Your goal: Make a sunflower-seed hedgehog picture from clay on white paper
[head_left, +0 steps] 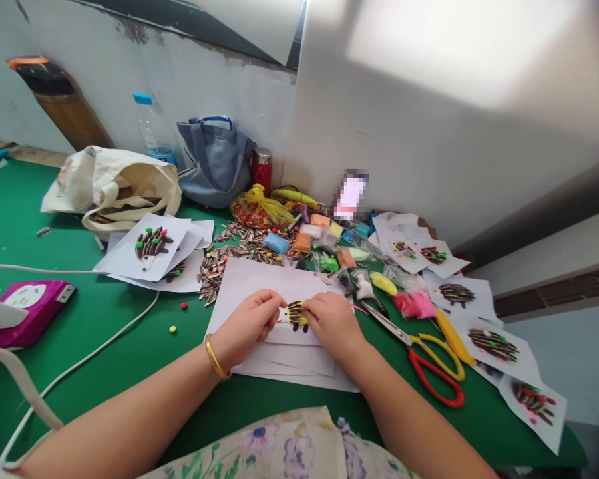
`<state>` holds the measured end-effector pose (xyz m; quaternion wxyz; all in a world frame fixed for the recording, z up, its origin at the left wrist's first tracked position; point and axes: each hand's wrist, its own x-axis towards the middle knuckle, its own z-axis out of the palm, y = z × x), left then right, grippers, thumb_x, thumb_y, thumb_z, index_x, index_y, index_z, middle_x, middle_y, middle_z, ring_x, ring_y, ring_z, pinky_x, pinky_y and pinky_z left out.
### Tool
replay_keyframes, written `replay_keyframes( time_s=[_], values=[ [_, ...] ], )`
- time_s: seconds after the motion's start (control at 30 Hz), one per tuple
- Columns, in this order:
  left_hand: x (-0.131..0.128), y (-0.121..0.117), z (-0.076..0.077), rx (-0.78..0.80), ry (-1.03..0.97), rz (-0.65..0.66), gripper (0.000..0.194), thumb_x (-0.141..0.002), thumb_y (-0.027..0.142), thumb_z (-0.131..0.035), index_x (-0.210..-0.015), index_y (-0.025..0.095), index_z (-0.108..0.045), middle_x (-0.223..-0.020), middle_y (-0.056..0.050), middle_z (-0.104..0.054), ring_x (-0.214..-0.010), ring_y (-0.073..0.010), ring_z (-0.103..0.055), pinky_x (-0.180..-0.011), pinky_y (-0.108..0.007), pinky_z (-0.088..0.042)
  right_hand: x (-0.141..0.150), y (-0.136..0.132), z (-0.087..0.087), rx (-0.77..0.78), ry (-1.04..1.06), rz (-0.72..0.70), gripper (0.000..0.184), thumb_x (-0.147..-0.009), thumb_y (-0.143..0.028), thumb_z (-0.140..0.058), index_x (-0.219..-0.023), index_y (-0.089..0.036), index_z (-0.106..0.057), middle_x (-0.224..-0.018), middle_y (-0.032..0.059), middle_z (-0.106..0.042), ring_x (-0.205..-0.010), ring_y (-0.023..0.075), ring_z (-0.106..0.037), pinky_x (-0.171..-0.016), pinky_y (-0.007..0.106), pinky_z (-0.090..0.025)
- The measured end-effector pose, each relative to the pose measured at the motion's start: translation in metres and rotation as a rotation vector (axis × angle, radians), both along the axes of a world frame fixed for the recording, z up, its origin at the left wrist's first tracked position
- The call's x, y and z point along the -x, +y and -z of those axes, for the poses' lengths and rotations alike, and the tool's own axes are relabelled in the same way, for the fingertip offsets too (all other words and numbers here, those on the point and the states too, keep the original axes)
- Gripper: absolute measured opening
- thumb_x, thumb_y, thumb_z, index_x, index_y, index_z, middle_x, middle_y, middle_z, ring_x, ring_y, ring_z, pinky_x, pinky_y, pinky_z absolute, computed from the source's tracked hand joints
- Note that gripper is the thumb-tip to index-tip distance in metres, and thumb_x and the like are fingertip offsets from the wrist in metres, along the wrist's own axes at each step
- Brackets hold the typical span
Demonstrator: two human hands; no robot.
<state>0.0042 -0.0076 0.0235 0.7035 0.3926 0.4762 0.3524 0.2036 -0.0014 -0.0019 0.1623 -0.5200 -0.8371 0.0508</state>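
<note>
A small hedgehog figure [296, 315] of striped sunflower seeds over yellow clay, with dark feet, lies on a white paper sheet [249, 283]. My left hand [252, 320], with a gold bangle on its wrist, is closed in a pinch at the figure's pale head end. Closed fingers of my right hand [335, 326] press together at the figure's other end and cover part of it. Whatever either pinch holds is hidden or too small to name. A thin pink stick [362, 310] shows just right of my right hand; I cannot tell whether it is held.
Sunflower seeds [239, 249] and bagged coloured clay [303, 242] lie behind the paper. Scissors [413, 340] and a yellow tool [454, 338] are at right. Finished hedgehog sheets [150, 247] lie left, others [499, 346] right. A white cable [104, 346] crosses the green table [190, 392].
</note>
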Motion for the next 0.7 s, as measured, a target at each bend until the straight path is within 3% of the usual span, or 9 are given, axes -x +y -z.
replay_keyframes(
  time_s=[0.37,0.7],
  values=[
    [0.0003,-0.0003,-0.002,0.04,-0.06,-0.024,0.018,-0.085,0.035,-0.054,-0.086,0.017,-0.058,-0.059,0.006,-0.045,-0.04,-0.0028,-0.027,-0.037,-0.016,-0.015,0.0025,0.0023,-0.0016,-0.002,-0.06,-0.008,0.014,-0.092,-0.024,-0.059,-0.088,-0.022,-0.072,-0.082,0.0026,-0.068,-0.083,0.0182,-0.057,-0.076,0.032,-0.033],
    [0.0038,0.0001,-0.0001,0.193,-0.273,0.012,0.054,-0.089,0.066,-0.04,-0.102,0.016,-0.057,-0.062,0.004,-0.048,-0.038,-0.0025,-0.023,-0.036,-0.017,-0.01,-0.005,-0.0005,-0.0058,-0.056,0.005,-0.031,0.013,-0.091,-0.021,-0.06,-0.091,-0.023,-0.073,-0.084,0.0029,-0.068,-0.081,0.0187,-0.056,-0.074,0.033,-0.033]
  ],
)
